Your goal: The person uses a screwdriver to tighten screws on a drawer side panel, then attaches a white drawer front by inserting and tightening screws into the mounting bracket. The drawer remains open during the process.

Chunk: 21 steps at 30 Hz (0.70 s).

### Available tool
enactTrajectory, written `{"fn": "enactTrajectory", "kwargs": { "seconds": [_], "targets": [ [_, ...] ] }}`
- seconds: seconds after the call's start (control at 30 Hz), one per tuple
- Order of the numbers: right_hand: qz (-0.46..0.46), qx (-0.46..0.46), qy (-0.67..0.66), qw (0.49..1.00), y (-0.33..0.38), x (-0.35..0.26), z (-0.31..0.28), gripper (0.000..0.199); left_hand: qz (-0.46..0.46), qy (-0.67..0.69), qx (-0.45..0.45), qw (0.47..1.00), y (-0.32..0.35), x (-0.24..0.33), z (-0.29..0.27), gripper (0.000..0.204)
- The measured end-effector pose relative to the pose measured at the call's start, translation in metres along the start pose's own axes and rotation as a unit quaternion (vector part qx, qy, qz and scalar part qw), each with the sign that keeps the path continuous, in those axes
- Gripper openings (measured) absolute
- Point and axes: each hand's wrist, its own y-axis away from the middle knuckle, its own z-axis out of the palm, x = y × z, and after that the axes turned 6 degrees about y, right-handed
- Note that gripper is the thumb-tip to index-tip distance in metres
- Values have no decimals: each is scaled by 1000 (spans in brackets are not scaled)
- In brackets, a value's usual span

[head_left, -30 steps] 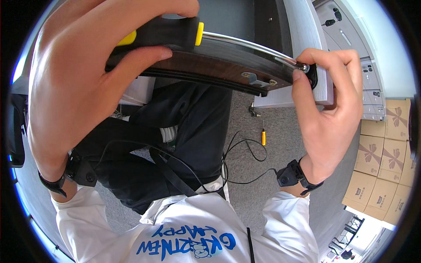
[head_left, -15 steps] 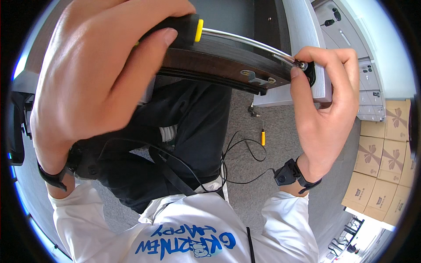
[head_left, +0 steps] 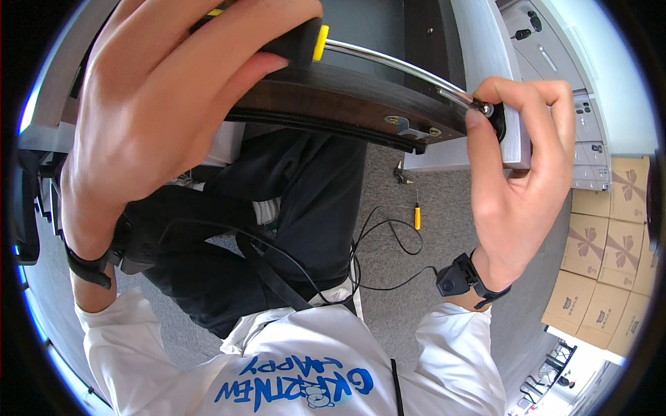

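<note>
My left hand (head_left: 149, 118) is closed round the black and yellow handle of a screwdriver (head_left: 388, 64), its long steel shaft reaching right along the top edge of a dark wooden drawer (head_left: 326, 104). At the tip, the thumb and forefinger of my right hand (head_left: 520, 159) pinch a small shiny metal part (head_left: 488, 109). This part sits in front of a black rounded piece (head_left: 501, 126) against the light grey drawer front (head_left: 515, 142). Exactly how the tip meets the part is hidden by my fingers. A metal bracket (head_left: 414, 130) with screws is fixed to the drawer's side.
A small yellow-handled screwdriver (head_left: 417, 217) and some keys (head_left: 401, 173) lie on the grey carpet. A black cable (head_left: 388, 288) runs from my right wrist device (head_left: 456, 276). Grey cabinets (head_left: 555, 62) and stacked cardboard boxes (head_left: 596, 270) stand to the right.
My left hand has turned round the screwdriver handle and shifted slightly right. My right hand, the drawer and the screwdriver tip sit a little further right in view.
</note>
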Motion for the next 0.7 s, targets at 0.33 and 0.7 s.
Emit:
{"fn": "enactTrajectory", "kwargs": {
  "seconds": [0.33,0.7],
  "targets": [
    [-4,-26,21,999,1,3,-6,21,-1,-89,-38,995,11,5,-2,36],
    [6,-25,27,999,2,1,-5,21,-24,-97,30,995,14,17,13,32]
  ]
}}
